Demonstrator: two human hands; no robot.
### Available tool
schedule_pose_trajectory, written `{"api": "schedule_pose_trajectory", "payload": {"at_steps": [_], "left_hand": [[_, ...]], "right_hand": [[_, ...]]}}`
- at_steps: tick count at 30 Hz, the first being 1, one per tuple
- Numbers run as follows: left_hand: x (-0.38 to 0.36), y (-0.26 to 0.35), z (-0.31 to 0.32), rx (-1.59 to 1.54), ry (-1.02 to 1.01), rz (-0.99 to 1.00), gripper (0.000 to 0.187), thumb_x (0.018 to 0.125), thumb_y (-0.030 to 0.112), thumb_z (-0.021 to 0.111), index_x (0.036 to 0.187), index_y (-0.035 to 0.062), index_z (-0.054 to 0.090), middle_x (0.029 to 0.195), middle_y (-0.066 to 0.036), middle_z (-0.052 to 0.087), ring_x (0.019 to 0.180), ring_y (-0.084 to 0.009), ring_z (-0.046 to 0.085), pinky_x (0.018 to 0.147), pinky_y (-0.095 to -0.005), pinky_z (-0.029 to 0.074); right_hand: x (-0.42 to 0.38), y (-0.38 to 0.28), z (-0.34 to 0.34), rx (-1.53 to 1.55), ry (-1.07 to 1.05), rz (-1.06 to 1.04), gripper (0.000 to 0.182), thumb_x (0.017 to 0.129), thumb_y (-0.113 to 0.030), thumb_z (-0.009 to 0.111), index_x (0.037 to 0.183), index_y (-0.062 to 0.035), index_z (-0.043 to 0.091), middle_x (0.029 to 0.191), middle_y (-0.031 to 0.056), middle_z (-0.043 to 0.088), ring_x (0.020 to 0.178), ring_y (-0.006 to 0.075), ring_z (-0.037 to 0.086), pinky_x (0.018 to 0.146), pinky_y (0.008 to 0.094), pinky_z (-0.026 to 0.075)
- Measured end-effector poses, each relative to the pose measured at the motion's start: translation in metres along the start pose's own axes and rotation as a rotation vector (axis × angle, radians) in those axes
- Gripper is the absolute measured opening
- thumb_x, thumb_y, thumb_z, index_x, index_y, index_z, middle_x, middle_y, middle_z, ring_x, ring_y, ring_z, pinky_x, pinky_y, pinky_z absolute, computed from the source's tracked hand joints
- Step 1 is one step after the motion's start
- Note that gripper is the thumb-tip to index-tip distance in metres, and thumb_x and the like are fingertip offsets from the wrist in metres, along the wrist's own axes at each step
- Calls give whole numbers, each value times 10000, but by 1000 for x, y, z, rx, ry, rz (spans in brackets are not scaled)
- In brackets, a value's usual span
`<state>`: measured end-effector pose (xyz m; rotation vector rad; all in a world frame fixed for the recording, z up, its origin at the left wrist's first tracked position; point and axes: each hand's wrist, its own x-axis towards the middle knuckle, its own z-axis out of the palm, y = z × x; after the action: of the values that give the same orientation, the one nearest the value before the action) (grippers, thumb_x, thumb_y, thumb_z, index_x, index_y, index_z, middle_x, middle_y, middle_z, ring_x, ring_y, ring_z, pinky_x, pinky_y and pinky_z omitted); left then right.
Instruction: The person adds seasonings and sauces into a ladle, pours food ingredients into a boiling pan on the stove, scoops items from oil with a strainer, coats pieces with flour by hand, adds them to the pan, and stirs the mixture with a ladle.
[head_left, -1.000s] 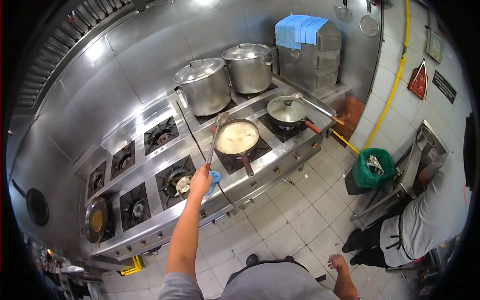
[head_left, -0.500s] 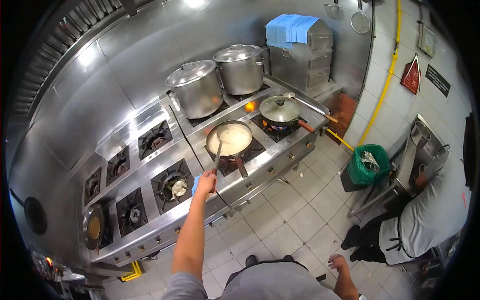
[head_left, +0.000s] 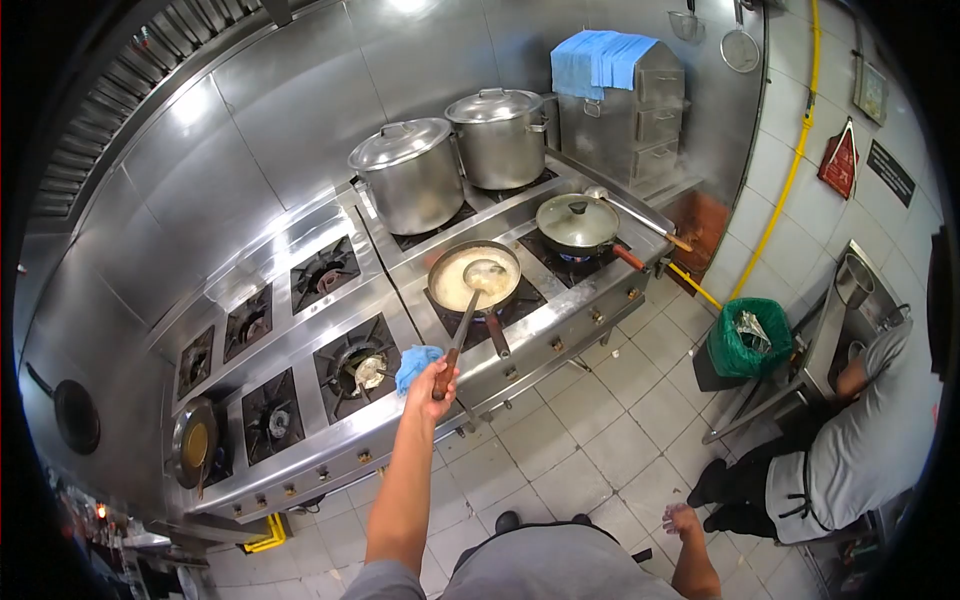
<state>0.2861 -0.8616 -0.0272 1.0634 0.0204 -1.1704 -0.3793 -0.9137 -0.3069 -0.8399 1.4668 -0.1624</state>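
My left hand (head_left: pixel 436 388) is closed around the wooden grip of a long ladle (head_left: pixel 465 329). The ladle's round head lies in a pale, creamy liquid (head_left: pixel 456 285) inside a frying pan (head_left: pixel 519 290) on a front burner. This pan's handle (head_left: pixel 497 336) points toward me, just right of the ladle. Beside my left fingers, a crumpled blue cloth (head_left: pixel 415 368) rests at the stove's front. Down by my side at the lower right hangs my right hand (head_left: pixel 681 520), fingers loosely apart and holding nothing.
Two lidded stockpots (head_left: pixel 408 185) (head_left: pixel 497 145) stand at the back. A glass-lidded pan (head_left: pixel 578 222) sits over a flame to the right. Another pan (head_left: pixel 192 443) leans at the far left. A person (head_left: pixel 850 440) works at the right near a green-lined bin (head_left: pixel 748 345).
The ladle's head has moved from the left side of the pan to the right within the liquid. My left hand has shifted slightly right, showing more of the blue cloth.
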Motion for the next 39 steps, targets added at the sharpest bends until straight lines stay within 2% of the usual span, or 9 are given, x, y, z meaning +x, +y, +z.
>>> {"api": "schedule_pose_trajectory", "payload": {"at_steps": [8, 14, 21, 30, 33, 35, 36, 37, 39], "left_hand": [[-21, -6, -15, 166, -35, 115, 497, 849, 158, 509, 1334, 80, 427, 834, -103, 599, 484, -184, 502, 375, -302, 373], [-35, 0, -23, 222, -43, 170, 491, 849, 144, 503, 1331, 82, 439, 818, -88, 602, 463, -174, 506, 367, -301, 383], [-49, 9, -18, 321, -16, 250, 480, 843, 146, 506, 1317, 85, 460, 791, -66, 605, 451, -146, 503, 354, -278, 379], [-50, 32, -9, 580, 75, 290, 501, 815, 126, 545, 1311, 94, 480, 774, -44, 584, 436, -126, 503, 346, -272, 378], [-34, 44, -15, 757, 142, 398, 492, 799, 133, 556, 1286, 80, 514, 769, -51, 593, 446, -132, 514, 369, -278, 389], [-12, 54, -30, 1080, 176, 581, 491, 778, 128, 557, 1262, 50, 537, 801, -100, 633, 505, -167, 564, 445, -307, 447], [-5, 59, -31, 1197, 239, 661, 470, 767, 130, 561, 1226, 31, 557, 868, -182, 669, 666, -281, 649, 612, -380, 511], [0, 62, -34, 1196, 239, 662, 470, 767, 130, 561, 1226, 31, 557, 868, -182, 669, 666, -281, 649, 612, -380, 511], [-7, 74, -23, 1564, 275, 839, 443, 761, 134, 566, 1189, 21, 574, 930, -236, 659, 841, -380, 648, 757, -445, 505]], "right_hand": [[5, 11, -1, -23, -28, 71, 248, 882, -154, 521, 1111, -66, 553, 911, 128, 634, 641, 242, 626, 515, 340, 487], [3, 4, -1, -34, -10, 20, 320, 851, -80, 547, 1163, -23, 501, 809, 110, 611, 548, 223, 594, 421, 298, 439], [4, -2, 1, -19, -21, -14, 275, 861, -89, 511, 1130, -33, 518, 817, 114, 616, 526, 200, 583, 418, 273, 431], [0, 0, 2, -114, -15, 37, 287, 871, -111, 509, 1151, -51, 506, 844, 97, 614, 580, 204, 586, 448, 303, 439], [-6, -1, 1, -139, 5, 32, 325, 875, -176, 552, 1175, -51, 547, 939, 117, 639, 666, 246, 629, 571, 361, 506], [-7, -2, -1, -76, -6, 55, 310, 875, -116, 514, 1177, -48, 501, 864, 105, 619, 566, 208, 576, 448, 302, 438], [-7, 0, -2, -76, -5, 55, 310, 875, -116, 514, 1177, -48, 501, 864, 105, 619, 566, 208, 576, 448, 302, 438], [-8, 2, -3, -82, 1, 49, 317, 876, -116, 515, 1185, -46, 499, 865, 107, 619, 567, 211, 578, 448, 302, 439], [-9, 2, -3, -86, 8, 43, 324, 878, -117, 517, 1192, -43, 497, 867, 110, 618, 568, 213, 580, 448, 303, 440]]}}
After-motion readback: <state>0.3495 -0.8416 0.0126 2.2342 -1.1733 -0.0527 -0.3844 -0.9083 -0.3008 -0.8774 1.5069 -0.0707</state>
